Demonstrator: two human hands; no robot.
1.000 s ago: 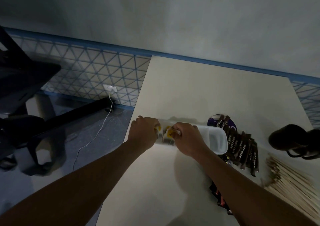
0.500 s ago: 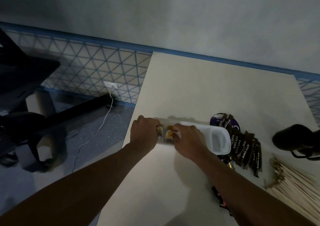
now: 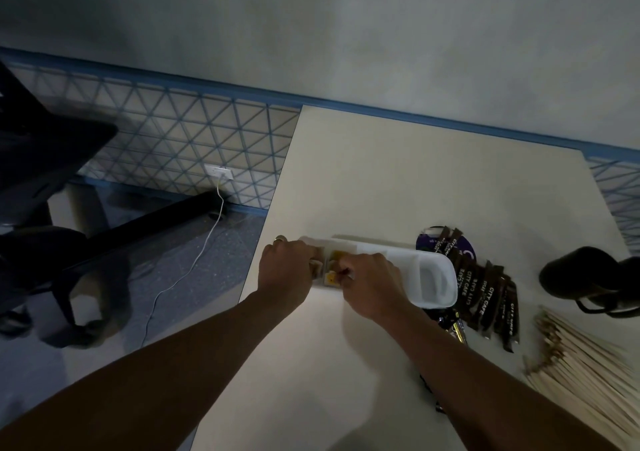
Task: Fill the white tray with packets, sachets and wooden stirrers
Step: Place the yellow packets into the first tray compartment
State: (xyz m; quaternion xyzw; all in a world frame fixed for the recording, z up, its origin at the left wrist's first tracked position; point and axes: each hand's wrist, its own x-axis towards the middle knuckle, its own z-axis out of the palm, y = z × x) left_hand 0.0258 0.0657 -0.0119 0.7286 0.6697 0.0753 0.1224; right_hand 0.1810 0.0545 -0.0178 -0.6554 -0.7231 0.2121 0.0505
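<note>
A long white tray [image 3: 436,279] with several compartments lies across the pale table near its left edge. My left hand [image 3: 287,270] is curled over the tray's left end, fingers on small brownish packets [image 3: 316,268] there. My right hand [image 3: 372,288] covers the tray's middle, fingertips pinched on yellow packets [image 3: 334,256] in a compartment. The rightmost compartment is bare. Dark coffee sachets [image 3: 485,298] are fanned out right of the tray. Wooden stirrers [image 3: 585,371] lie in a heap at the lower right.
A black mug [image 3: 581,274] stands at the right edge. A purple round item [image 3: 431,244] lies under the sachets. More dark sachets [image 3: 457,329] sit by my right forearm. The table's left edge [image 3: 263,222] drops to the floor, with a chair [image 3: 45,173] and cable [image 3: 194,263].
Both hands stay on the tray's left half, fingers shifting slightly among the packets. The view has tilted a little; the tray has not visibly moved.
</note>
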